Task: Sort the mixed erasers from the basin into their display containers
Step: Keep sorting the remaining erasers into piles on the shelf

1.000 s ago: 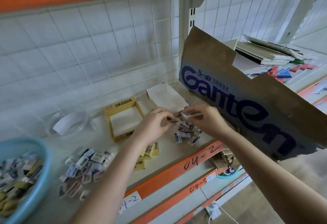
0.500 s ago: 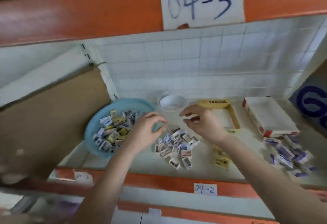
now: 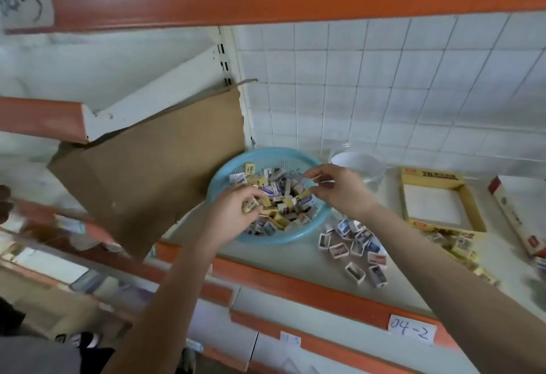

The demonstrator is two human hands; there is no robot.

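The left grip [image 3: 233, 208] is curled down into the basin, fingers closed round a small yellow-wrapped eraser [image 3: 251, 206]. The right grip [image 3: 339, 190] hovers over the far side, thumb and forefinger parted and loosely curved, with nothing between them. Under both sits the round blue plastic basin [image 3: 224, 178], its wall perforated, heaped with blocky mixed erasers [image 3: 283, 196] in yellow, white and blue paper sleeves. Just beside it on the shelf [image 3: 283, 258] lies a loose pile of white-sleeved erasers [image 3: 354, 243]. Behind stands a clear round tub [image 3: 359, 163]; to the right, a shallow yellow cardboard tray [image 3: 472, 211]. A brown cardboard sheet [image 3: 165, 172] leans at the left.
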